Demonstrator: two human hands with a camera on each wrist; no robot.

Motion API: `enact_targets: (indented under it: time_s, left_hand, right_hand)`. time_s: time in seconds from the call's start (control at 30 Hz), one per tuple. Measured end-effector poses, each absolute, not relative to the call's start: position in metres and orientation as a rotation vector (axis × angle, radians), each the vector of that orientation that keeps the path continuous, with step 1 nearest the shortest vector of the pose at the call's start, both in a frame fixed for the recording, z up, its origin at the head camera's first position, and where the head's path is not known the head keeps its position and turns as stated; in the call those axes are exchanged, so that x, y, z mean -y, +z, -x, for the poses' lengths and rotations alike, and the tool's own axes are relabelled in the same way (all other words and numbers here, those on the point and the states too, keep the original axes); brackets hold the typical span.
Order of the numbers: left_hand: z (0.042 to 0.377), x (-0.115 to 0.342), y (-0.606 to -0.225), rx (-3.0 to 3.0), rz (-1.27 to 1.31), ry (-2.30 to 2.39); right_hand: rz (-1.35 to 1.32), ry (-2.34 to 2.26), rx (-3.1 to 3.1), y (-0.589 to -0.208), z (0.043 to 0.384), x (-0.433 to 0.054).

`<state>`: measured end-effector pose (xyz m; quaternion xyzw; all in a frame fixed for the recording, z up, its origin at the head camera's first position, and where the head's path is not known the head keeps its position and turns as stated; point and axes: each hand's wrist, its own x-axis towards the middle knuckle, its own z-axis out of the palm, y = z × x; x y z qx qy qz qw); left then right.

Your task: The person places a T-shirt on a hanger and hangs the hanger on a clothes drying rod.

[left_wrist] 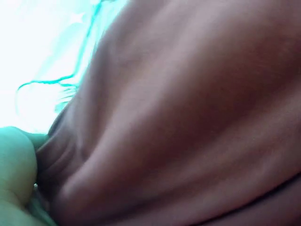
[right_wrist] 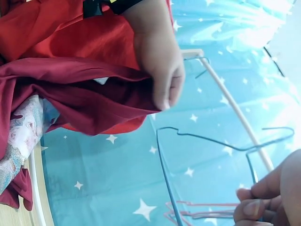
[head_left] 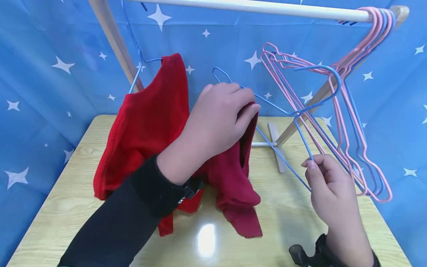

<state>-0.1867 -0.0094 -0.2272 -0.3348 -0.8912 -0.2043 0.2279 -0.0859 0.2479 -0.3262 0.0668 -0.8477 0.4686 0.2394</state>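
Note:
A maroon garment (head_left: 233, 181) hangs from my left hand (head_left: 220, 115), which grips its upper edge between thumb and fingers. In the right wrist view, an opening gapes along that edge of the garment (right_wrist: 94, 110). Its cloth (left_wrist: 178, 103) fills most of the left wrist view. My right hand (head_left: 333, 189) pinches one arm of a blue wire hanger (head_left: 297, 112), whose hook points up and to the right. The hanger's far end reaches behind my left hand; whether it touches the garment I cannot tell.
A red garment (head_left: 150, 115) hangs on another blue hanger (head_left: 135, 79) at the left. Several pink and blue hangers (head_left: 377, 26) hang at the right end of the rack's white bar (head_left: 250, 6). Patterned cloth (right_wrist: 23, 129) shows by the maroon garment. Beneath lies a wooden tabletop (head_left: 63, 207).

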Motion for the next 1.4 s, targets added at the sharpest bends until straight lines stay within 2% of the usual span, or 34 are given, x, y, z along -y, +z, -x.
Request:
enact_targets:
  time_s: [0.23,0.43,0.67,0.8,1.07,1.2,1.4]
  left_hand:
    - [0.197,0.027,-0.275,2.639,0.865,-0.478]
    - [0.206,0.042,-0.292,2.696,0.92,-0.462]
    - [0.213,0.053,-0.303,2.894,0.956,-0.899]
    - [0.215,0.056,-0.301,2.878,0.87,-1.104]
    - [0.214,0.063,-0.269,2.508,0.806,-0.933]
    - [0.212,0.066,-0.259,2.373,0.767,-0.885]
    - [0.214,0.07,-0.261,2.574,0.544,-0.831]
  right_hand:
    - [-0.201,1.277,2.334,-0.329,0.081,-0.249]
    - [-0.228,1.289,2.319,-0.329,0.081,-0.25]
    - [-0.172,1.264,2.338,-0.325,0.074,-0.249]
    - [-0.187,1.262,2.312,-0.325,0.072,-0.251]
    - [-0.269,1.297,2.204,-0.327,0.074,-0.255]
    - [-0.165,1.265,2.255,-0.323,0.071,-0.256]
    - [-0.027,1.284,2.3,-0.317,0.062,-0.263]
